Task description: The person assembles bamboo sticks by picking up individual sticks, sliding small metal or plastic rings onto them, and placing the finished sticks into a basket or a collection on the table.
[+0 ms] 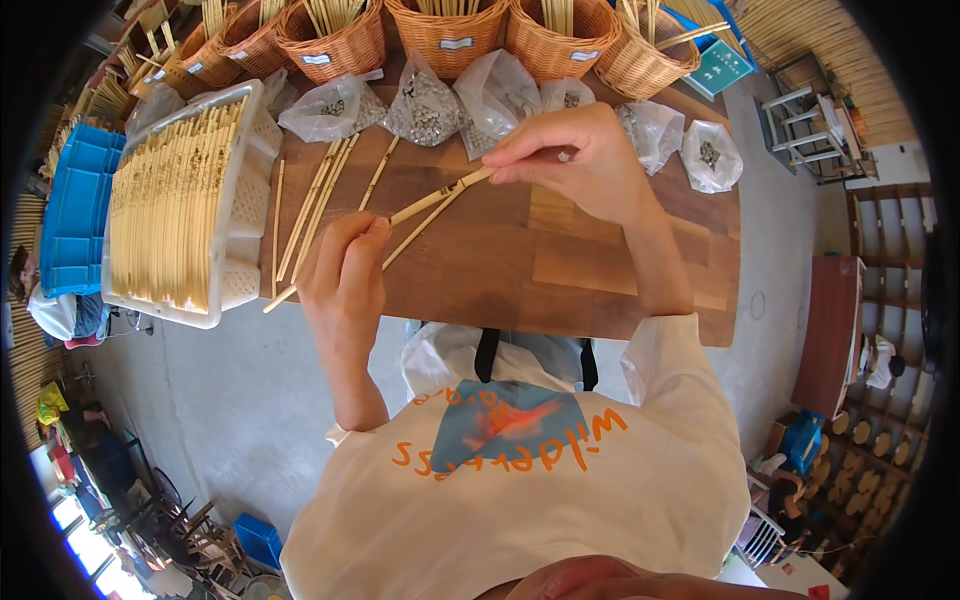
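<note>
A thin bamboo stick (430, 206) with dark marks near its upper end slants between my two hands over the wooden table. My left hand (345, 262) is closed around its lower part, and a short end pokes out below that fist. At the upper end, my right hand (575, 160) pinches the tip between thumb and fingers. A small pale bit (563, 155) shows by the right fingers, too small to make out. Several loose sticks (318, 205) lie on the table beyond my left hand, and another stick (418, 232) lies under the held one.
A white plastic tray (238, 235) full of bamboo sticks stands at the left, beside a blue crate (75, 215). Clear bags (425, 108) of small grey pieces line the table (590, 265) in front of wicker baskets (450, 45) holding sticks. A teal sign (715, 68) stands far right.
</note>
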Demonstrator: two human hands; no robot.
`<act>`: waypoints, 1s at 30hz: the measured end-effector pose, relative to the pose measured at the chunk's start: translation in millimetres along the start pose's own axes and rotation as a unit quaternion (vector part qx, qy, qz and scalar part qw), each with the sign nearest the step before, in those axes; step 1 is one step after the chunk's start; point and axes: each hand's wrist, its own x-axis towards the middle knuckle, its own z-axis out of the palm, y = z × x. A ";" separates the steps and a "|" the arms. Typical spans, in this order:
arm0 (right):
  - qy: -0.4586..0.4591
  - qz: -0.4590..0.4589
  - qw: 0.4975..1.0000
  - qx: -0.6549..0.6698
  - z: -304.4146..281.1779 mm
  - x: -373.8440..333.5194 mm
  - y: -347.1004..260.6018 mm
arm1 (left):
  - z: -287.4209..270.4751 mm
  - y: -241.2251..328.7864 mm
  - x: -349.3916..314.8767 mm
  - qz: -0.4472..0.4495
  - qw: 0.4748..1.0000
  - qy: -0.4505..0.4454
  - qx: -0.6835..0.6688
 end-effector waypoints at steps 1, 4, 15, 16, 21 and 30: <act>0.014 -0.026 0.998 -0.052 3.7 -3.6 -3.3 | -1.1 0.3 0.3 -0.002 1.000 0.000 -0.004; 0.056 -0.070 0.993 -0.082 8.6 -12.6 -11.1 | -2.7 1.1 1.2 -0.007 0.999 0.008 -0.033; 0.076 -0.123 0.989 -0.003 3.8 -23.9 -23.3 | -6.8 6.4 6.4 0.062 0.995 0.051 -0.066; 0.074 -0.125 0.989 -0.007 4.8 -24.4 -24.3 | -7.8 7.1 7.4 0.067 0.994 0.050 -0.065; 0.066 -0.122 0.990 0.000 6.6 -26.9 -24.7 | -5.6 7.1 7.3 0.070 0.993 0.049 -0.083; 0.092 0.015 0.974 0.207 18.5 6.7 0.1 | 76.3 10.4 2.1 -0.125 0.963 0.133 -0.198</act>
